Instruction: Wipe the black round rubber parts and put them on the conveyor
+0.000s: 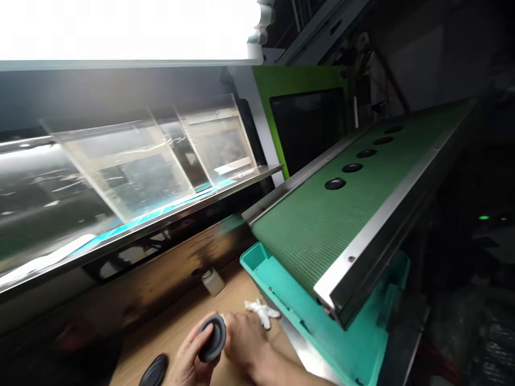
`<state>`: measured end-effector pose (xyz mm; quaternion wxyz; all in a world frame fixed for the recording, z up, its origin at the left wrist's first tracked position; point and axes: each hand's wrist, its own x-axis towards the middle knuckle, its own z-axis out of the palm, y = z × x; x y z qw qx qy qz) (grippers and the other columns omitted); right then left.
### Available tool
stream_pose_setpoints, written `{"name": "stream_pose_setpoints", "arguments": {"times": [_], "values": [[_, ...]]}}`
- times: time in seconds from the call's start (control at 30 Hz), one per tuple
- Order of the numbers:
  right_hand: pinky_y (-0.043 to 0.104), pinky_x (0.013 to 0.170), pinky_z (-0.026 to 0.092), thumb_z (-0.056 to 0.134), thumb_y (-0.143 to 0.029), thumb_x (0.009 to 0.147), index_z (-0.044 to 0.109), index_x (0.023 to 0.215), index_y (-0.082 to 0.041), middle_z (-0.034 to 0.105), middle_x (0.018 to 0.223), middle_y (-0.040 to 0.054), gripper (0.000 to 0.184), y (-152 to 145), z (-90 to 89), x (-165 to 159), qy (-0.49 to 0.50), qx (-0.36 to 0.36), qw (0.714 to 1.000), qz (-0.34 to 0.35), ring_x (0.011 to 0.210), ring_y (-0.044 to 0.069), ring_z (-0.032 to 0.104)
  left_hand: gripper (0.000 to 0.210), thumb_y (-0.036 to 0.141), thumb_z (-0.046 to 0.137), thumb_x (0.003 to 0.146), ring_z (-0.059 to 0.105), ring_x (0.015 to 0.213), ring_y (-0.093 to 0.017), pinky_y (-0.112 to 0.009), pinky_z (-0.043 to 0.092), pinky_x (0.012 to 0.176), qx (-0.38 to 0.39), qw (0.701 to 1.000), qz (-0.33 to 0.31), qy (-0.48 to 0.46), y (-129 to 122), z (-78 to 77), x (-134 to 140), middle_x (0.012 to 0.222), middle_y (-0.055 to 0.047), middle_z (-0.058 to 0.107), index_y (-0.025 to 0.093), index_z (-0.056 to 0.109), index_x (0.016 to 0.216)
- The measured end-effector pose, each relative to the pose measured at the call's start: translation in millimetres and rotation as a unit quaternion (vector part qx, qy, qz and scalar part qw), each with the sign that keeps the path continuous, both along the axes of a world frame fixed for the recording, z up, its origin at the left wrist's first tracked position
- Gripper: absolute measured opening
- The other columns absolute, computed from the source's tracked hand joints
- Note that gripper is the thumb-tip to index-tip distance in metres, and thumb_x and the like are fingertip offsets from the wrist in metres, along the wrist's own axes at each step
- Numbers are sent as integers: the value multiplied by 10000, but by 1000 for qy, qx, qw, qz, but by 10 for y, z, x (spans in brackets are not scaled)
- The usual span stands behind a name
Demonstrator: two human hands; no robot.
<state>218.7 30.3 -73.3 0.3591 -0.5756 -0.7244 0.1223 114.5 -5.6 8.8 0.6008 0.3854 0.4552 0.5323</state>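
Observation:
My left hand [188, 354] grips a round black plastic cap [213, 339] with a raised rim, its thumb pressed on the near face. Close against the cap's right edge is my right hand [245, 336], fingers curled; whatever they may hold is hidden. Both hands are above a brown cardboard-covered table [177, 327]. Another black cap [155, 370] lies to the left of my left hand, at the bottom edge of the view. Just beyond my right hand lies a crumpled white glove [262, 312].
A green conveyor belt [314, 230] carries several black caps [335, 184] in a line. Under its near end sits a teal bin [341, 348]. A small pale container [213, 282] stands at the table's back. Behind is a machine with clear panels [129, 166] and a bright lamp overhead.

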Motion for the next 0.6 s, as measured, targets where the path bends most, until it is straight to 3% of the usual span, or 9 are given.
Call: {"name": "stream_pose_setpoints", "arguments": {"times": [0.1, 0.2, 0.33, 0.43, 0.5, 0.6], "values": [[376, 736, 489, 438, -354, 917, 643, 945, -208, 693, 808, 88, 253, 13, -37, -10, -1, -12, 998, -59, 775, 283, 664, 232, 69, 674, 760, 669, 866, -115, -173, 541, 711, -58, 994, 66, -63, -151, -494, -442, 981, 6, 715, 209, 686, 945], [317, 831, 468, 385, -386, 966, 604, 1139, -228, 698, 986, 79, 321, -49, -54, -50, 96, 4, 993, -69, 950, 242, 645, 151, 46, 614, 796, 688, 844, -158, -260, 574, 748, -58, 990, 83, -97, -155, -771, -558, 914, -45, 714, 156, 675, 879], [250, 859, 464, 388, -423, 972, 494, 1315, -219, 658, 1145, 63, 413, -285, -68, -284, 171, 21, 985, 23, 1023, 191, 621, 120, 157, 557, 872, 680, 946, -229, -389, 564, 852, -43, 978, 41, -198, -120, -863, -682, 963, -121, 707, 111, 649, 934], [264, 808, 484, 444, -440, 949, 512, 1329, -287, 688, 1074, 40, 415, -466, -75, -476, 61, 9, 993, 105, 916, 205, 659, 377, 400, 488, 920, 638, 1053, -271, -445, 513, 942, -40, 951, -31, -305, -154, -862, -770, 1102, -169, 673, 87, 622, 1083], [296, 778, 489, 438, -458, 952, 507, 1353, -322, 699, 1039, 56, 429, -507, -61, -555, -36, 10, 996, 80, 873, 233, 669, 438, 429, 440, 934, 604, 1119, -284, -465, 473, 992, -43, 937, -59, -341, -178, -879, -780, 1168, -180, 647, 82, 595, 1151], [315, 721, 486, 376, -484, 976, 497, 1373, -322, 715, 933, 88, 446, -480, -26, -613, -111, -15, 993, -23, 826, 257, 676, 354, 318, 420, 947, 578, 1163, -263, -448, 439, 1032, -52, 938, -39, -341, -171, -935, -752, 1200, -162, 638, 90, 588, 1159]]}}
